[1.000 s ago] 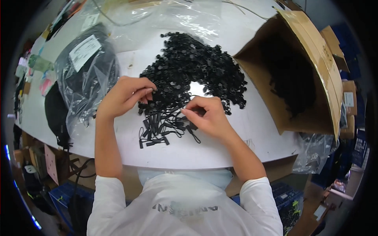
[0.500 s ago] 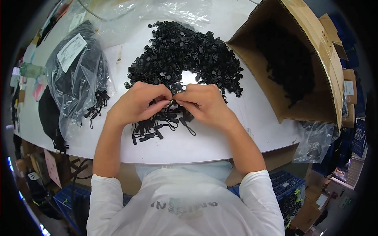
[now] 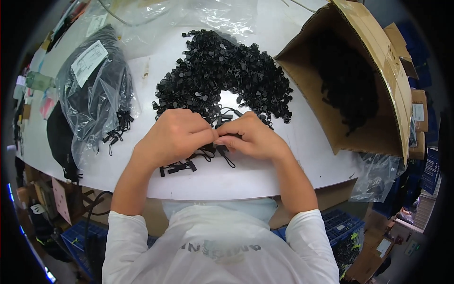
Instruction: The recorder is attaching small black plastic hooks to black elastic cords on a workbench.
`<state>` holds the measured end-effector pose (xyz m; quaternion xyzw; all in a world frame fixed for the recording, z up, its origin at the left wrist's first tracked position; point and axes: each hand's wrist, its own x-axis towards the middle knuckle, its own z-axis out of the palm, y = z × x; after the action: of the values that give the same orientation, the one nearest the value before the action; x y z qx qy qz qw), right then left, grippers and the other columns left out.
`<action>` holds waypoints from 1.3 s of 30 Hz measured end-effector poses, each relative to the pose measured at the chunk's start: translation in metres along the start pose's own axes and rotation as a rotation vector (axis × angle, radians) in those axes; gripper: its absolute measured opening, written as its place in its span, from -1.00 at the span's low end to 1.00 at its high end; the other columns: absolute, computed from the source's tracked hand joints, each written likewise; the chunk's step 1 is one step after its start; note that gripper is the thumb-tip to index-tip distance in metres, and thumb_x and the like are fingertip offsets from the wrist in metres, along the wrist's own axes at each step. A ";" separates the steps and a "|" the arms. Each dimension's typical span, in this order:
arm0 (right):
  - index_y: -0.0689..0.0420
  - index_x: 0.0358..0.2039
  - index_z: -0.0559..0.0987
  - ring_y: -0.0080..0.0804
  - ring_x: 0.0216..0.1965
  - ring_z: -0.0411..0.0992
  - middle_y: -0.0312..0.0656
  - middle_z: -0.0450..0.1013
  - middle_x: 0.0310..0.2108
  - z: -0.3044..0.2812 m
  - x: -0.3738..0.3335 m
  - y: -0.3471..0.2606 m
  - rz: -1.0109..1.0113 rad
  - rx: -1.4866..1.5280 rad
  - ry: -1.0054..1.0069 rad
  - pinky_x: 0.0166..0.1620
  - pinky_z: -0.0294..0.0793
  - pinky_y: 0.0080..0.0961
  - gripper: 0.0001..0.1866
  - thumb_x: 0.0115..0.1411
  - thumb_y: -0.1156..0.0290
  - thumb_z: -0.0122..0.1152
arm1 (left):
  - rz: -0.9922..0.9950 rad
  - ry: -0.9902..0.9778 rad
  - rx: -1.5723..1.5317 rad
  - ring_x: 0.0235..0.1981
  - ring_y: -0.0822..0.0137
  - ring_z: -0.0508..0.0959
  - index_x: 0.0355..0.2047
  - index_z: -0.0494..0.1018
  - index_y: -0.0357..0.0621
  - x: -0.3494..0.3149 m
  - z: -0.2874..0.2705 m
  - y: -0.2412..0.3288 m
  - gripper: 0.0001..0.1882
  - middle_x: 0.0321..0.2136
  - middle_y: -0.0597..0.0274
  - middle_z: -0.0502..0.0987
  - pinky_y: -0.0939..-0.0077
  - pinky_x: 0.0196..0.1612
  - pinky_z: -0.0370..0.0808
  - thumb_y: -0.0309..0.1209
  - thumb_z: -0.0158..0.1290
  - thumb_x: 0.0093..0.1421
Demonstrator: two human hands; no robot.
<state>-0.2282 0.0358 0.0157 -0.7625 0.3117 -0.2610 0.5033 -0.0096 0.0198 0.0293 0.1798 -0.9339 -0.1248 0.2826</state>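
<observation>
Above the near part of the white table, my left hand (image 3: 176,136) and my right hand (image 3: 251,137) meet fingertip to fingertip. Both are closed in a pinch; whatever sits between the fingers is too small and covered to make out. Just beyond them spreads a curved pile of small black plastic clips (image 3: 213,71). Beneath and around my hands lie several black cord pulls (image 3: 180,167) with thin loops, partly hidden by the fingers. One looped pull (image 3: 227,158) lies under the right hand's fingers.
At the left rests a clear plastic bag (image 3: 101,97) of black goods, with cord pulls (image 3: 118,127) spilling beside it. A cardboard box (image 3: 302,90) on its side at the right holds a dark mass (image 3: 347,80). Clear plastic sheeting (image 3: 189,14) covers the table's far side.
Both hands have come slightly nearer to me, and the left has turned so its back shows more. The fingertips stay together. More cord pulls show beyond the right hand.
</observation>
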 end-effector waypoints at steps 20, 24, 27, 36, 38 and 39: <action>0.19 -0.47 0.50 -0.37 -0.71 0.37 -0.25 0.39 -0.68 0.025 0.002 0.007 -0.356 -0.689 0.495 -0.64 0.32 -0.50 -0.80 -0.15 0.55 0.34 | -0.751 0.398 -0.437 -0.74 0.55 0.41 -0.53 0.46 -0.27 -0.003 0.035 0.004 -0.83 -0.76 0.34 0.42 0.68 -0.64 0.29 -0.47 0.06 0.20; 0.18 -0.46 0.52 -0.39 -0.73 0.37 -0.26 0.40 -0.69 0.023 0.000 0.003 -0.316 -0.619 0.497 -0.64 0.33 -0.50 -0.81 -0.15 0.54 0.33 | -0.685 0.468 -0.690 -0.62 0.51 0.49 -0.33 0.55 -0.32 0.005 0.037 0.008 -0.88 -0.54 0.22 0.54 0.67 -0.55 0.40 -0.51 0.08 0.19; 0.18 -0.46 0.53 -0.40 -0.74 0.37 -0.27 0.40 -0.69 0.026 0.002 0.007 -0.331 -0.613 0.538 -0.65 0.34 -0.50 -0.81 -0.15 0.55 0.32 | -0.719 0.376 -0.907 -0.50 0.50 0.53 -0.28 0.55 -0.33 0.003 0.034 0.002 -0.88 -0.39 0.18 0.55 0.68 -0.47 0.45 -0.55 0.09 0.19; 0.19 -0.42 0.53 -0.38 -0.76 0.34 -0.27 0.37 -0.72 0.034 0.002 0.004 -0.366 -0.511 0.517 -0.67 0.28 -0.49 -0.84 -0.04 0.53 0.32 | -0.733 0.283 -1.049 -0.42 0.53 0.53 -0.33 0.52 -0.35 -0.008 0.024 -0.011 -0.91 -0.39 0.24 0.54 0.70 -0.34 0.48 -0.60 0.12 0.14; 0.21 -0.42 0.52 -0.39 -0.74 0.36 -0.24 0.39 -0.70 0.034 0.001 0.004 -0.348 -0.515 0.519 -0.66 0.29 -0.52 -0.85 -0.02 0.54 0.31 | -0.704 0.351 -0.990 -0.43 0.54 0.53 -0.33 0.52 -0.35 -0.007 0.027 -0.008 -0.90 -0.42 0.26 0.54 0.71 -0.35 0.47 -0.59 0.13 0.13; 0.22 -0.42 0.52 -0.40 -0.73 0.38 -0.23 0.41 -0.68 0.035 0.001 0.004 -0.328 -0.471 0.583 -0.65 0.30 -0.53 -0.86 -0.01 0.54 0.31 | -0.695 0.343 -0.871 -0.45 0.54 0.54 -0.33 0.52 -0.35 -0.005 0.025 -0.005 -0.89 -0.44 0.24 0.55 0.71 -0.37 0.47 -0.58 0.14 0.11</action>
<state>-0.2034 0.0551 -0.0010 -0.7906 0.3670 -0.4643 0.1570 -0.0185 0.0206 0.0051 0.3603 -0.6235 -0.5520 0.4203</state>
